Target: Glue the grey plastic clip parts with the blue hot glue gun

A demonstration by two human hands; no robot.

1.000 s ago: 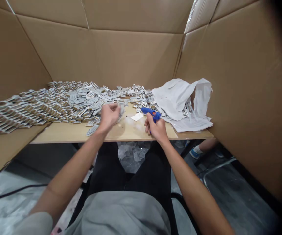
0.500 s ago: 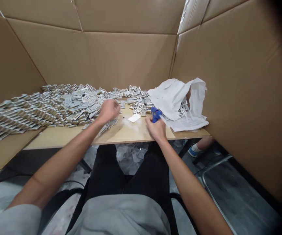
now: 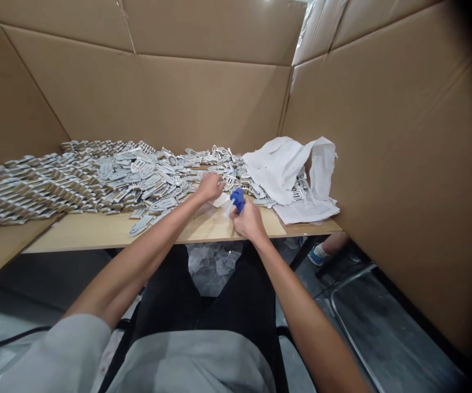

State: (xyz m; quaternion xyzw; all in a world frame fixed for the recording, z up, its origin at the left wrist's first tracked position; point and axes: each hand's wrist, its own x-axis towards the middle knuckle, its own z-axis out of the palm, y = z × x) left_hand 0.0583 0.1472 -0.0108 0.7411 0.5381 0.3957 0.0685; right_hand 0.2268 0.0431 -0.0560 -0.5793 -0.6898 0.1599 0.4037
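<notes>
My right hand (image 3: 249, 219) is closed round a small blue plastic tool (image 3: 238, 200), whose exact kind I cannot make out. Just left of that tool lies a flat white piece (image 3: 220, 200) on the tabletop, partly hidden by my hands. Over the far side of this piece, my left hand (image 3: 211, 187) has its fingers curled together. Whether anything is between them is hidden. A heap of loose grey-and-white, U-shaped flat pieces (image 3: 154, 180) spreads to the left of my left hand and behind it.
Neatly stacked rows of similar pieces (image 3: 35, 183) fill the left of the wooden table (image 3: 92, 226). Crumpled white sheets (image 3: 274, 166) cover pieces at the right. Cardboard walls (image 3: 211, 103) enclose the back and sides. Another person's foot (image 3: 316, 254) shows below at right.
My left hand has moved right, to the white piece. My right hand has come left with the blue tool, so both hands are closer together. The view has shifted slightly.
</notes>
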